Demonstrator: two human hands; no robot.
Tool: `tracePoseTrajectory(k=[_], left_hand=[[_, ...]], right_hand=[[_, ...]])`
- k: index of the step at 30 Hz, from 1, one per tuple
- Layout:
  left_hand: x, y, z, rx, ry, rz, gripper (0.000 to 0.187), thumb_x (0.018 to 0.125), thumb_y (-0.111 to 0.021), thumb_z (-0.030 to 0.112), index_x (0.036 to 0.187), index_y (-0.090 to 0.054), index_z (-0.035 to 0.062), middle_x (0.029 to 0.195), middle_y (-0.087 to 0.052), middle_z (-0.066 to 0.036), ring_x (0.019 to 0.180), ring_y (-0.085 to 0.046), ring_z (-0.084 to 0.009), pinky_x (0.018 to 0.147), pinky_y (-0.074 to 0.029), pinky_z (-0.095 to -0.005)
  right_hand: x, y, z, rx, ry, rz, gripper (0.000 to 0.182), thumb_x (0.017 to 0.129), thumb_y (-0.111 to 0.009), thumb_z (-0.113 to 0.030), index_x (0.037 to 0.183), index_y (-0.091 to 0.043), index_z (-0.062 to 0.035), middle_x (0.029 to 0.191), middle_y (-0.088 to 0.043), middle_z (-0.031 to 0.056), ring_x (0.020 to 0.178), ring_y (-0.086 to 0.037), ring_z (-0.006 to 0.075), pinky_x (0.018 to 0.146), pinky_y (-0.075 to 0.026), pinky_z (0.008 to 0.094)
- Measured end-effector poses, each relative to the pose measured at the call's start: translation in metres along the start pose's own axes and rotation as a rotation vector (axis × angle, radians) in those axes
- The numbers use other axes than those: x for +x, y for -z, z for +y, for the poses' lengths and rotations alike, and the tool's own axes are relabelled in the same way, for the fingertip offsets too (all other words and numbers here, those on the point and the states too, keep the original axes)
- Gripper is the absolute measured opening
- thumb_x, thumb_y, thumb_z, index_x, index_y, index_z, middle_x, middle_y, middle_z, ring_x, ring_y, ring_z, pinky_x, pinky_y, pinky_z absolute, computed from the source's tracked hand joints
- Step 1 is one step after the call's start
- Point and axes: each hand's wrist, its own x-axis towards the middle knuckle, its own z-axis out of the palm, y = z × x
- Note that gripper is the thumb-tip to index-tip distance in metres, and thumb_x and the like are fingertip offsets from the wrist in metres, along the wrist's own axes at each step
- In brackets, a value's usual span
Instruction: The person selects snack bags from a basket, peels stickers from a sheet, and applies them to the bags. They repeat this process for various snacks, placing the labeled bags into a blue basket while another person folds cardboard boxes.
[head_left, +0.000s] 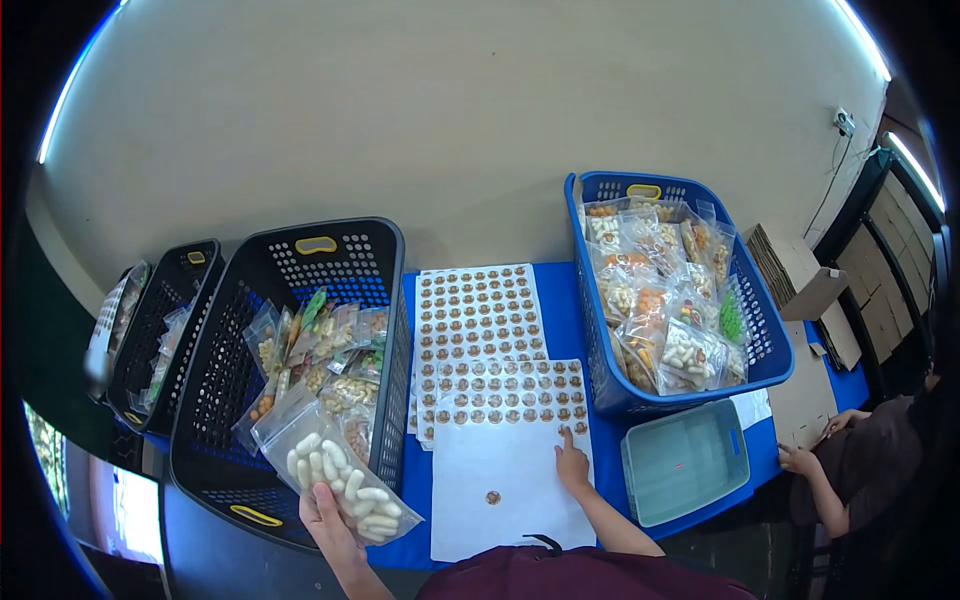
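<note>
My left hand (pixel 330 525) is closed on the lower edge of a clear plastic bag (pixel 340 470) filled with white, finger-shaped pieces. The bag is held tilted over the front right corner of the black basket (pixel 190 440). My right hand (pixel 572 462) has its index finger stretched out, touching the lower right of a sheet of round stickers (pixel 470 395). Several rows of stickers cover the sheet's upper part. Its lower part is bare white, apart from one single sticker (pixel 493 497). Another sticker sheet (pixel 475 310) lies partly beneath it.
At the right stands a blue basket (pixel 600 395) heaped with filled bags (pixel 650 290). A translucent tray (pixel 685 465) sits in front of it. Bags (pixel 330 340) also lie in the black basket, with another dark basket (pixel 165 330) farther left. Another person's hands (pixel 815 450) rest near cardboard at right.
</note>
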Motion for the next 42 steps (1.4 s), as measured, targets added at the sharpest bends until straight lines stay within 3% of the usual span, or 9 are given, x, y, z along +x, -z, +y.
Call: tracePoseTrajectory(k=[9, 11, 12, 16, 19, 25, 30, 33, 42], left_hand=[[-0.001, 0.003, 0.003, 0.049, -0.037, -0.066, 0.038, 0.089, -0.042, 0.023, 0.112, -0.042, -0.0067, 0.102, -0.054, -0.013, 0.087, -0.057, -0.016, 0.074, -0.049, -0.0268], [-0.001, 0.009, -0.003, 0.057, -0.039, -0.049, 0.038, 0.089, -0.042, 0.023, 0.112, -0.042, -0.0066, 0.103, -0.054, -0.013, 0.087, -0.057, -0.0158, 0.074, -0.049, -0.0264], [-0.003, 0.014, -0.002, 0.046, -0.062, -0.13, 0.041, 0.089, -0.041, 0.022, 0.119, -0.037, -0.0057, 0.115, -0.047, -0.012, 0.098, -0.051, -0.0153, 0.081, -0.044, -0.0262], [-0.017, 0.015, -0.011, 0.208, -0.261, -0.146, 0.038, 0.088, -0.043, 0.021, 0.115, -0.04, -0.0058, 0.11, -0.05, -0.01, 0.096, -0.05, -0.014, 0.079, -0.043, -0.0257], [-0.035, -0.001, -0.013, 0.158, -0.133, -0.221, 0.034, 0.087, -0.045, 0.017, 0.114, -0.043, -0.0047, 0.107, -0.051, -0.009, 0.095, -0.05, -0.0132, 0.078, -0.043, -0.0258], [-0.049, -0.035, -0.043, -0.057, 0.359, -0.547, 0.026, 0.085, -0.051, 0.016, 0.104, -0.05, -0.0029, 0.094, -0.055, -0.005, 0.084, -0.051, -0.0078, 0.072, -0.041, -0.0205], [-0.054, -0.045, -0.065, 0.062, 0.343, -0.625, 0.026, 0.087, -0.05, 0.018, 0.101, -0.05, -0.0037, 0.088, -0.056, -0.004, 0.078, -0.049, -0.005, 0.067, -0.04, -0.0182], [-0.061, -0.051, -0.056, 0.058, 0.329, -0.644, 0.03, 0.088, -0.047, 0.02, 0.105, -0.048, -0.0046, 0.093, -0.056, -0.005, 0.081, -0.05, -0.0065, 0.07, -0.04, -0.0188], [-0.074, -0.045, -0.063, -0.009, 0.37, -0.65, 0.033, 0.089, -0.045, 0.02, 0.11, -0.044, -0.0046, 0.1, -0.055, -0.007, 0.087, -0.051, -0.008, 0.073, -0.041, -0.0198]], right_hand=[[-0.02, -0.013, 0.003, 0.059, 0.261, 0.284, 0.032, 0.078, -0.051, -0.011, 0.11, -0.047, -0.0076, 0.068, -0.055, 0.0121, 0.061, -0.055, 0.0279, 0.056, -0.044, 0.0384], [-0.023, -0.01, 0.005, 0.216, 0.201, 0.214, 0.026, 0.077, -0.053, -0.01, 0.103, -0.05, -0.0064, 0.067, -0.054, 0.0084, 0.06, -0.053, 0.0223, 0.055, -0.043, 0.0337], [-0.023, -0.008, 0.005, 0.297, 0.17, 0.181, 0.023, 0.076, -0.055, -0.009, 0.099, -0.052, -0.0058, 0.066, -0.053, 0.0065, 0.059, -0.053, 0.0196, 0.054, -0.043, 0.0314], [-0.008, -0.043, 0.031, 0.949, -0.005, 0.039, 0.012, 0.076, -0.06, -0.014, 0.084, -0.056, -0.0052, 0.073, -0.053, -0.0011, 0.065, -0.05, 0.0091, 0.056, -0.039, 0.0236], [-0.04, 0.042, -0.022, 1.227, -0.202, -0.161, 0.011, 0.078, -0.057, -0.013, 0.085, -0.056, -0.0046, 0.076, -0.056, 0.0028, 0.068, -0.05, 0.0104, 0.061, -0.039, 0.0225], [-0.087, 0.175, -0.093, 1.744, 0.145, -0.34, 0.008, 0.081, -0.051, -0.007, 0.086, -0.055, -0.0015, 0.084, -0.058, 0.0083, 0.071, -0.051, 0.0122, 0.066, -0.041, 0.0238], [-0.133, 0.231, -0.126, 1.448, 0.346, -0.317, 0.015, 0.075, -0.057, 0.001, 0.09, -0.058, 0.0017, 0.076, -0.06, 0.0073, 0.066, -0.052, 0.0091, 0.063, -0.041, 0.0211], [-0.14, 0.226, -0.135, 1.082, 0.531, -0.111, 0.018, 0.073, -0.062, -0.002, 0.091, -0.058, 0.001, 0.074, -0.06, 0.0053, 0.066, -0.051, 0.0068, 0.06, -0.039, 0.0197], [-0.143, 0.207, -0.136, 0.975, 0.511, 0.026, 0.022, 0.071, -0.066, -0.009, 0.09, -0.057, -0.001, 0.07, -0.061, 0.0034, 0.062, -0.05, 0.0056, 0.06, -0.038, 0.0195]])
